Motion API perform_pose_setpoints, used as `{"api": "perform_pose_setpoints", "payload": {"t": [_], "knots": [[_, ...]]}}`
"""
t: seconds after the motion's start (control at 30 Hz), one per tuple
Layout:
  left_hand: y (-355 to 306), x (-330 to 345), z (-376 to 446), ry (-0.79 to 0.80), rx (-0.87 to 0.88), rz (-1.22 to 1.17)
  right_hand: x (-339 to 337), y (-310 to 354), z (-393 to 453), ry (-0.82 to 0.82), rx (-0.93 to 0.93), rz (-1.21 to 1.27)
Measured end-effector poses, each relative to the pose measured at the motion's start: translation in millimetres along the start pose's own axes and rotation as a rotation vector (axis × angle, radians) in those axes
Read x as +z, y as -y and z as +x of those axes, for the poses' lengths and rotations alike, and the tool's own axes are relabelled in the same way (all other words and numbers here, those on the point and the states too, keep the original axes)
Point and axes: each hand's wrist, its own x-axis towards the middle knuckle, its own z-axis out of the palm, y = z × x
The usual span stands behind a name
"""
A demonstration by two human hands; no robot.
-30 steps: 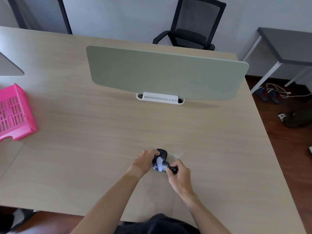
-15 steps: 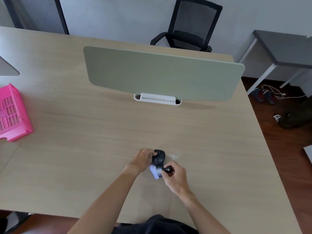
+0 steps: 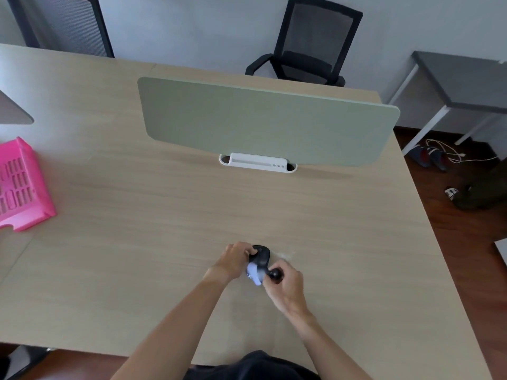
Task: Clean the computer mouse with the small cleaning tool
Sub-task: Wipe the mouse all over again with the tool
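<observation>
A black computer mouse lies on the wooden desk near its front edge. My left hand grips the mouse from its left side, thumb over the top. My right hand holds the small cleaning tool, a black knob handle with a pale bluish-white head. The tool's head lies against the near end of the mouse and looks blurred. The underside of the mouse is hidden.
A green divider panel on a white clamp stands across the desk's middle. A pink plastic basket sits at the left edge. Black office chairs stand behind; a grey side table and shoes lie to the right.
The tool's head has slid from the mouse's top towards its near left end. My right hand shifted slightly with it. My left hand keeps its grip on the mouse.
</observation>
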Motion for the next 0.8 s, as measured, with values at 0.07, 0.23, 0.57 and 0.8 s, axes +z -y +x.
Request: {"api": "perform_pose_setpoints", "payload": {"t": [0.07,0.23,0.57,0.8], "knots": [[0,3,-5,-0.036,0.029,0.016,-7,-1,9,-0.155,0.086,0.005],[-12,34,-29,-0.286,-0.076,-0.129,-23,10,33,-0.235,0.041,-0.012],[-6,68,-26,-0.382,-0.216,-0.118,11,72,97,0.441,-0.087,-0.491],[-2,67,-28,-0.386,-0.202,-0.198,1,78,121,0.349,0.013,-0.476]]}}
